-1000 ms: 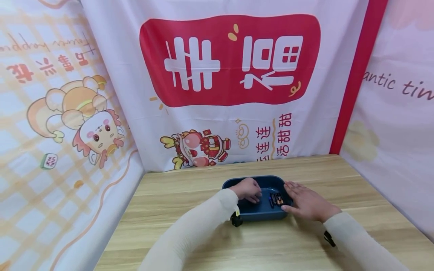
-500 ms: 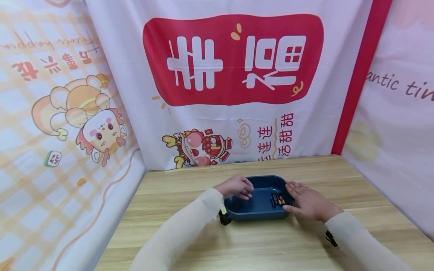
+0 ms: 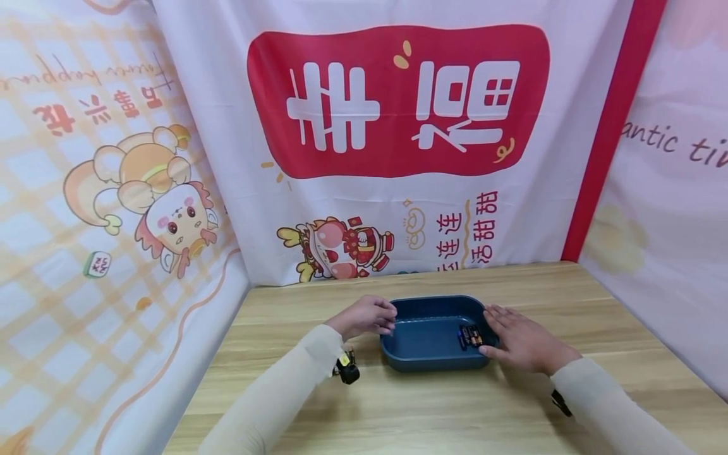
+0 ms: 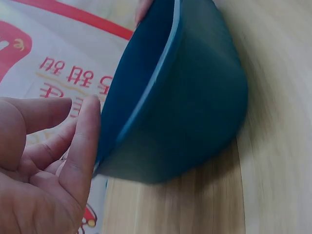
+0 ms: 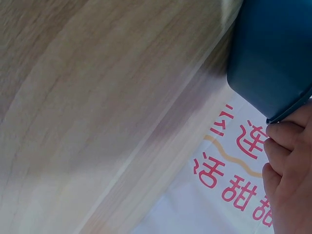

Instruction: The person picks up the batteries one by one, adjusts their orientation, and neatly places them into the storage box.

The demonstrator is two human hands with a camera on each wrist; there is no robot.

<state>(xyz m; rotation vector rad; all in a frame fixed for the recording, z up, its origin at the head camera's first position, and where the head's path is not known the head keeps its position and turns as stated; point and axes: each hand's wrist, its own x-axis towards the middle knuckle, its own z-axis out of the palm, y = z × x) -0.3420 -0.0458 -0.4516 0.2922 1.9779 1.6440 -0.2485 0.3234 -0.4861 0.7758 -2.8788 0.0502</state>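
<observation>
A dark blue oblong basin (image 3: 421, 364) stands on the wooden table, its end wall also seen in the left wrist view. Several small batteries (image 3: 473, 336), black with copper ends, plus a blue one, lie together at the right end of its floor. My left hand (image 3: 366, 316) is just outside the left rim; in the left wrist view its thumb and index finger are apart and nothing is between them. My right hand (image 3: 524, 338) rests on the basin's right rim, its fingers stretched toward the far corner and its thumb over the near part.
The light wooden table (image 3: 432, 417) reaches back to a white printed cloth (image 3: 227, 126) with a red panel. More printed cloth walls stand at the left and right. A small black camera (image 3: 347, 370) is strapped at the left wrist.
My left hand has moved left, from inside the basin to outside its left rim. The right hand stays on the right rim. The batteries lie as before.
</observation>
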